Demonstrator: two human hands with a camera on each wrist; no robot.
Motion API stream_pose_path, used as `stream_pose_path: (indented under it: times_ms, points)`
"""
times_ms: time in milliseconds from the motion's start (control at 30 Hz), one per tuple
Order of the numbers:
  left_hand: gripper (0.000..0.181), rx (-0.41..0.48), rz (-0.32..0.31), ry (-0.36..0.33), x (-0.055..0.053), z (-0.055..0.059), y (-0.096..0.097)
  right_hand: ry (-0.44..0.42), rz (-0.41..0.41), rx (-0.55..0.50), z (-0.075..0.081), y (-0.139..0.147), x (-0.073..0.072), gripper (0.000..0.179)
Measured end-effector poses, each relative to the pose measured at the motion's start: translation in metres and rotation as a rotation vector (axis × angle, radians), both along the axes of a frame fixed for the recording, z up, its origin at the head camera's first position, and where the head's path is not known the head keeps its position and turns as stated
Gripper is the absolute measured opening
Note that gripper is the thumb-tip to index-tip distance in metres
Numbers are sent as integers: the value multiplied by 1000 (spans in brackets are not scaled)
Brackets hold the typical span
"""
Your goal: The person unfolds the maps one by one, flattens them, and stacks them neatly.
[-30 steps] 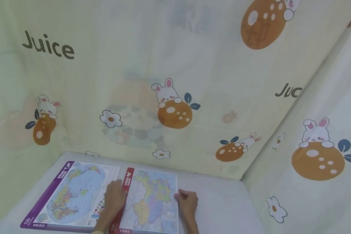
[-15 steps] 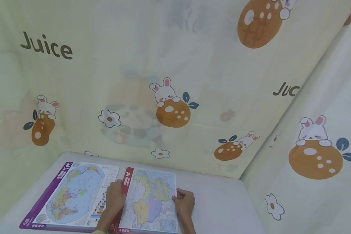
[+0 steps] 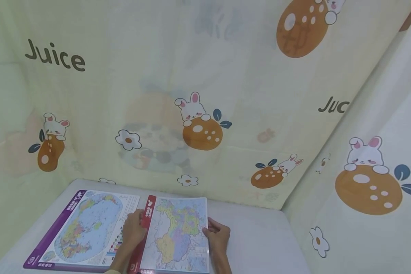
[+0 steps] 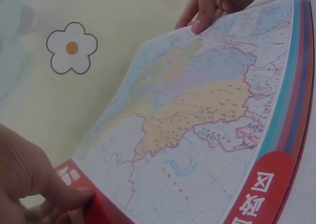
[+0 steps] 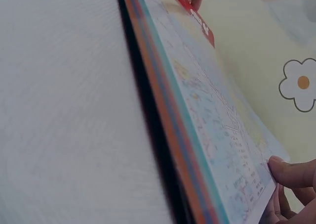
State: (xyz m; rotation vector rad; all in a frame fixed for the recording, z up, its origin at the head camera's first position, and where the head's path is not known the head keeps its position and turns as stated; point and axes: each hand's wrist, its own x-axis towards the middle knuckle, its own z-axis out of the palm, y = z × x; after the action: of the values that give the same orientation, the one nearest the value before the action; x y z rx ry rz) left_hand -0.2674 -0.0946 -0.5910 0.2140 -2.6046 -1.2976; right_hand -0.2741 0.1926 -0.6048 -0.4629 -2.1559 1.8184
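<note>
A map of China with a red left border point(image 3: 176, 234), apparently a flat sheet or board, is held between both hands. My left hand point(image 3: 133, 230) pinches its red edge, thumb on the face. My right hand point(image 3: 218, 236) grips the opposite edge, thumb on top and fingers behind, as the right wrist view shows point(image 5: 294, 182). In the left wrist view the map surface bows and tilts. Bands of teal, pink, blue and orange point(image 4: 291, 110) line its lower edge. To the left lies a world map with a purple border point(image 3: 92, 228), close beside my left hand.
Both maps are on a white-covered table point(image 3: 257, 236). A pale curtain point(image 3: 150, 68) printed with rabbits, oranges and flowers stands right behind the table's back edge. Another curtain panel point(image 3: 370, 243) closes off the right side.
My right hand's fingers have shifted slightly along and behind the map's right edge. My left hand keeps its place on the red border. The head view has moved a little.
</note>
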Motion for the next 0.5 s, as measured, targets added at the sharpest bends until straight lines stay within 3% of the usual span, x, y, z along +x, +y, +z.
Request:
stream_pose_path:
  times_ms: [500]
  points:
    - [68, 170, -84, -42, 1, 4, -9, -58, 80, -212, 5, 12, 3, 51]
